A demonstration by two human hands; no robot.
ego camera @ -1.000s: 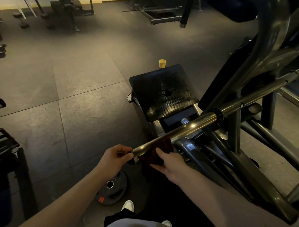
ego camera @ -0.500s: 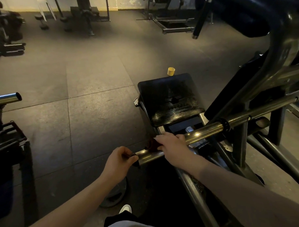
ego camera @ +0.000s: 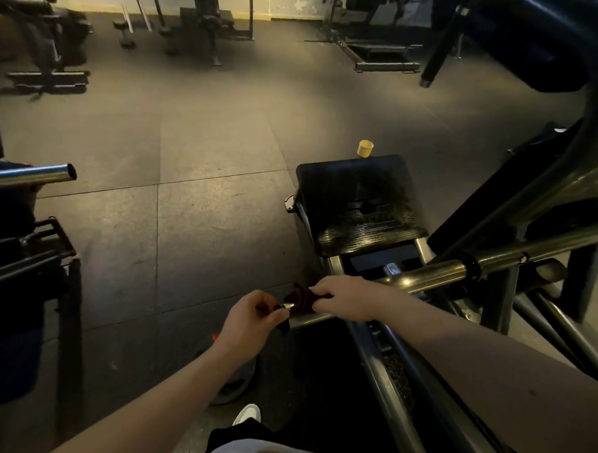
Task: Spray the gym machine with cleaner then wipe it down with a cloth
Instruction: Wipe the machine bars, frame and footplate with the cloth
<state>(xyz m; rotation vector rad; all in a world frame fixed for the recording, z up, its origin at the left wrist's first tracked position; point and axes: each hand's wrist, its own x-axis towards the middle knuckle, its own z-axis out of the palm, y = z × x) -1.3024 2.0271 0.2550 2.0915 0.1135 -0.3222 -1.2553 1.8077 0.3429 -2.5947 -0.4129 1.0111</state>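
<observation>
right hand grips the cloth on the bar — bar runs off up-right, left hand pinching its tip

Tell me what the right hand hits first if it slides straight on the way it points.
Most likely the left hand, pinching the free end of the bar just beyond the cloth that the right hand grips; depth is hard to judge.

We see a dark red cloth on the shiny chrome metal bar — beyond, a small yellow cup, black ribbed footplate, grey tiled rubber floor.
</observation>
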